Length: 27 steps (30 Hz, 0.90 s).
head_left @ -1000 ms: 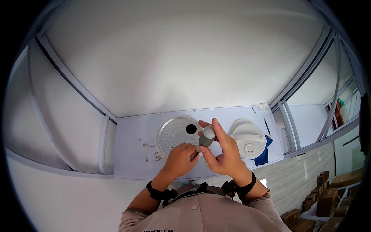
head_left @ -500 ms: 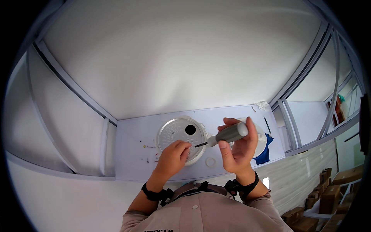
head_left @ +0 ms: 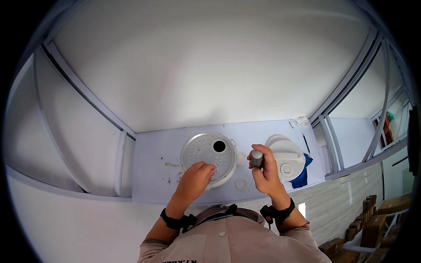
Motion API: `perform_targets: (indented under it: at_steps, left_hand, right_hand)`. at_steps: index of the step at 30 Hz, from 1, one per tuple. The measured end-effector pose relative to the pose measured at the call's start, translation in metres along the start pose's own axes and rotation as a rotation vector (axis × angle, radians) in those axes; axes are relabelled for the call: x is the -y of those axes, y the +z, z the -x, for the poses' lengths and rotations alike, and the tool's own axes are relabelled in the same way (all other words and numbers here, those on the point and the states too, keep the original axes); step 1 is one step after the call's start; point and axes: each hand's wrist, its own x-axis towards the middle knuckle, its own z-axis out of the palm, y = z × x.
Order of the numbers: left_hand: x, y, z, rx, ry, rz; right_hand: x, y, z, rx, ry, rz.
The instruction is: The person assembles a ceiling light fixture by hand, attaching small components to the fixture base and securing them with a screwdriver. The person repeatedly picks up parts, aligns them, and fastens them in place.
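Note:
My right hand [head_left: 268, 176] is wrapped round the grey handle of a screwdriver [head_left: 257, 161], whose rounded butt faces up and whose shaft is hidden. It is held above the bench, between two white parts. My left hand [head_left: 193, 180] is pinched together over the near edge of a round white appliance part [head_left: 183, 153] with a silvery plate [head_left: 202, 151] and a black round hole [head_left: 219, 146]. What those fingertips hold, if anything, is too small to make out. Below the right hand's left side lies a thin pale ring [head_left: 240, 184].
On the right, a white appliance lid [head_left: 287, 157] rests partly on a blue cloth [head_left: 301, 177]. Beyond it are a thin dark rod [head_left: 306, 143] and crumpled white material [head_left: 301, 122]. Several small parts and a short wire [head_left: 171, 165] lie left. Framed panels border the bench.
My right hand has lowered and tilted the screwdriver, so its butt now faces up and its shaft no longer shows. The white lid has come into fuller view. My left hand stays pinched.

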Motion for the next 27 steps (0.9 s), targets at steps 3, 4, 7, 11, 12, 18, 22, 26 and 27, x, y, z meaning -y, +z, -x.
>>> perform_targets:
  at_steps: [3,4,7,11,12,18,22,26,27]
  left_hand:
    - [-0.002,0.001,-0.001,0.015,-0.018,-0.01]
    - [-0.004,0.0,-0.001,0.024,-0.038,0.004]
    - [-0.004,0.001,0.0,0.036,-0.057,0.008]
    - [-0.003,0.003,0.001,0.006,-0.015,-0.05]
    - [-0.004,0.004,0.0,-0.007,0.0,-0.069]
    - [-0.001,0.007,0.003,-0.052,-0.008,-0.17]
    - [0.003,0.008,0.007,-0.043,-0.044,-0.204]
    - [0.0,0.007,0.008,-0.054,-0.049,-0.232]
    - [0.0,0.007,0.009,-0.06,-0.049,-0.231]
  right_hand:
    - [-0.012,-0.002,0.003,0.012,0.071,0.067]
    - [-0.016,-0.001,0.003,0.0,0.058,0.12]
    - [-0.025,0.003,0.005,-0.018,0.102,0.172]
    - [-0.023,0.005,0.005,0.022,0.215,0.194]
    - [-0.024,0.006,0.005,0.032,0.212,0.197]
    - [-0.027,0.011,0.004,0.082,0.194,0.217]
    - [-0.027,0.012,0.003,0.088,0.21,0.216]
    - [-0.031,0.011,0.002,0.082,0.188,0.241]
    - [-0.031,0.012,0.002,0.083,0.202,0.242]
